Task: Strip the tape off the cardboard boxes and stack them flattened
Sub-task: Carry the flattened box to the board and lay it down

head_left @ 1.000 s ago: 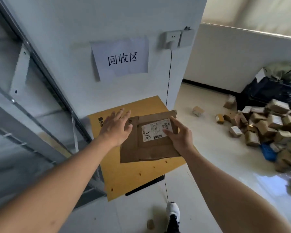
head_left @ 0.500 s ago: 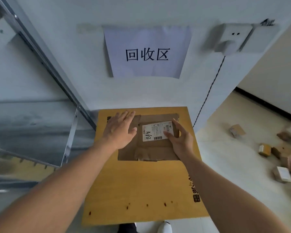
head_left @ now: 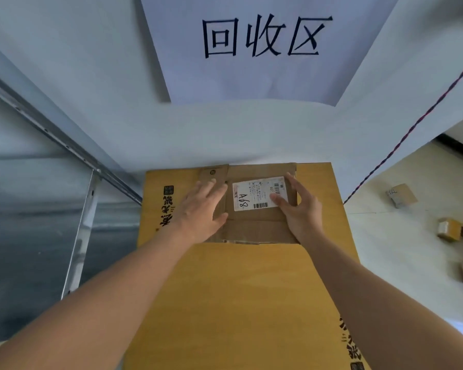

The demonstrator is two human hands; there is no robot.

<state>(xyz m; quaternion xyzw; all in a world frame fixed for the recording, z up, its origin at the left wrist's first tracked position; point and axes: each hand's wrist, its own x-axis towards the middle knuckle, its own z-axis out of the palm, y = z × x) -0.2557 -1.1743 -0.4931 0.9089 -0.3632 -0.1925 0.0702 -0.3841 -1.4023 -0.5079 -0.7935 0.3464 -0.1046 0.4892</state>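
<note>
1. Flattened brown cardboard box [head_left: 254, 225] lies face up on a larger yellow cardboard sheet [head_left: 238, 303], at that sheet's far end, its far edge against the foot of the white wall [head_left: 118, 102]; a white shipping label [head_left: 257, 194] marked "A68" sits on its upper panel.
2. Left hand [head_left: 201, 212] rests palm down on the box's left part, fingers straight and slightly spread, gripping nothing; it seems to press the board flat.
3. Right hand [head_left: 300, 209] lies along the box's right edge, fingers extended and held together, thumb reaching onto the label; I judge it steadies or squares the piece rather than pinching it, though the underside of the palm is hidden.
4. Handling, as I judge it: the box looks light and thin, stiff across its panels but ready to fold at its creases; the flaps could spring up once pressure lifts, so flat palms suit it better than fingertips.
5. To move it, the sensible hold would be the two opposite side edges, away from the creases; the yellow sheet looks smooth, so the box may slide easily.
6. A glossy strip along the near edge might be leftover tape; I cannot tell.
7. Paper sign [head_left: 262, 49] hangs above; small unflattened boxes [head_left: 401, 194] lie scattered on the floor to the right, well apart from the stack.
</note>
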